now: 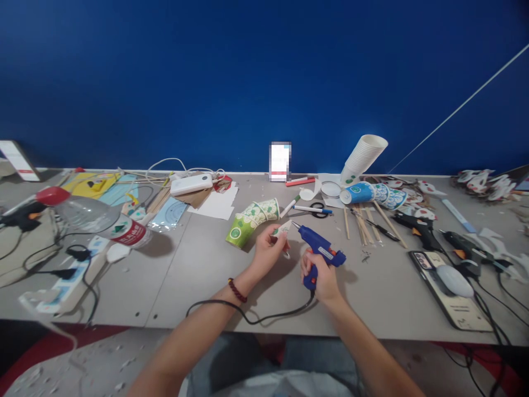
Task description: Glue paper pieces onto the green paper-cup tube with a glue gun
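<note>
Your left hand (268, 245) pinches the paper piece (284, 226), your right hand (323, 274) grips the glue gun (317, 242); steady, fingers clear of the nozzle (296, 224)!

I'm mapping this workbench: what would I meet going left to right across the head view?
Red-capped bottle, white device, green patterned cups, left hand, blue glue gun, blue patterned cups, beige-backed phone.
</note>
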### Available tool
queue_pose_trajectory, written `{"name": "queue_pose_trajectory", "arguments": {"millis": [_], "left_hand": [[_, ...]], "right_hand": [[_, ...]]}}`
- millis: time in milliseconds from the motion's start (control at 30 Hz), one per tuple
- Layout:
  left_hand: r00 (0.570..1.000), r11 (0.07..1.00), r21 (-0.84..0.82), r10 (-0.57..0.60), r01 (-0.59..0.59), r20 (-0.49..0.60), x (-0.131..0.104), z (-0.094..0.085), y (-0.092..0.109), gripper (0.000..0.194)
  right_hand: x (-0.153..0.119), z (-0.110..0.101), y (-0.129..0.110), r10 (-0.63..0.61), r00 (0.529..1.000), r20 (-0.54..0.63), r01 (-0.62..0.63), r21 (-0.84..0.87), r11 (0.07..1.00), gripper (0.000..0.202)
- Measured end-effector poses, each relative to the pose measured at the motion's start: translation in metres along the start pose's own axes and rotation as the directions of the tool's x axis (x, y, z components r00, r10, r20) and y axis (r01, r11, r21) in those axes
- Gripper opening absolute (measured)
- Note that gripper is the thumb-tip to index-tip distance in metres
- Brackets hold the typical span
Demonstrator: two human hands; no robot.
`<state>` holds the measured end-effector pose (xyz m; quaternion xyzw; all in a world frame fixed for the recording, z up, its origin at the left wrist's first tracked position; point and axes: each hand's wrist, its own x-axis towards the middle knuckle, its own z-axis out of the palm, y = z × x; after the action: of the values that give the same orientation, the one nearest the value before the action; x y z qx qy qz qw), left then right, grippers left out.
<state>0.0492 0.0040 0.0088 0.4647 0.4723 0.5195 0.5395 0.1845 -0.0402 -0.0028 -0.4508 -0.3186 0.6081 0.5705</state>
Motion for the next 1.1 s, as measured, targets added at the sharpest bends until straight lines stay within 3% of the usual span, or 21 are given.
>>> {"name": "queue_pose_trajectory", "arguments": {"millis": [200, 300, 500, 933, 1100], "left_hand": [[1.0, 1.0, 0.014, 0.015, -0.015, 0.0, 0.0, -0.001, -0.002, 0.039], [0.999, 0.999, 0.009, 0.033, -0.033, 0.0, 0.001, -0.002, -0.004, 0.037], [0.998, 0.998, -0.02, 0.059, -0.058, 0.012, 0.002, -0.002, -0.003, 0.035], [0.998, 0.998, -0.002, 0.066, -0.066, -0.002, 0.002, -0.002, -0.005, 0.034], [0.999, 0.999, -0.001, 0.041, -0.041, -0.015, 0.001, -0.001, -0.003, 0.035]], "right_hand": [[0.001, 0.005, -0.006, 0.072, 0.997, -0.04, -0.072, 0.0, 0.997, 0.028], [0.002, 0.006, -0.008, 0.108, 0.994, 0.017, -0.109, 0.04, 0.993, 0.024], [0.0, 0.005, -0.005, 0.051, 0.989, 0.138, -0.058, 0.045, 0.997, 0.025], [-0.005, 0.001, 0.003, -0.06, 0.997, 0.048, 0.065, -0.114, 0.991, 0.028], [-0.004, 0.0, 0.003, -0.06, 0.998, 0.011, 0.061, -0.096, 0.994, 0.027]]}}
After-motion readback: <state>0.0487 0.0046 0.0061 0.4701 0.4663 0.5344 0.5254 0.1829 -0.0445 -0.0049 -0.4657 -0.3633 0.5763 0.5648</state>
